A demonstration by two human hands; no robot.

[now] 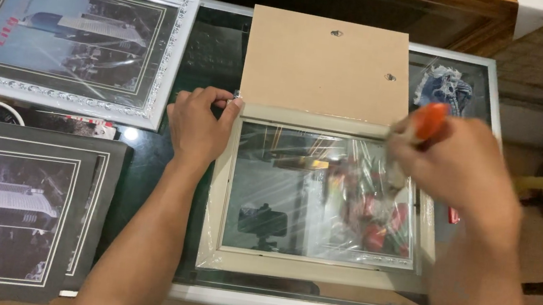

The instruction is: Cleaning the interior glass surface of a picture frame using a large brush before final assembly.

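While the left hand (197, 125) pins the upper left corner of the cream picture frame (312, 269), fingers curled and pinching at the seam where the frame meets the brown backing board (323, 66), the right hand (453, 164) is closed around an orange-handled tool (429, 120) at the frame's upper right corner. That hand is motion-blurred; tool tip not visible, so I can't tell what kind of tool it is.

Frame lies face down at centre of frame on a dark glass table (146, 165), wrapped in clear plastic film (348, 203). Backing board sits just above it, touching its top edge, with two small holes near its top and right side.

Judgement: back-of-frame work at the top edge, probably at the seam along the board. Next move calls for steady hold-down on the left and tool work along the top rail without tearing into the film or glass.

Around:
- white ornate framed print (72, 35), upper left, well apart
- black-matted print (9, 210), lower left, near the left forearm
- small blue-white packet (447, 86), upper right, just behind the right hand
- red item (453, 215) at the frame's right edge, mostly hidden by the wrist

Obstruction: loose film glare hides the frame's inner edge; right hand covers the working corner.
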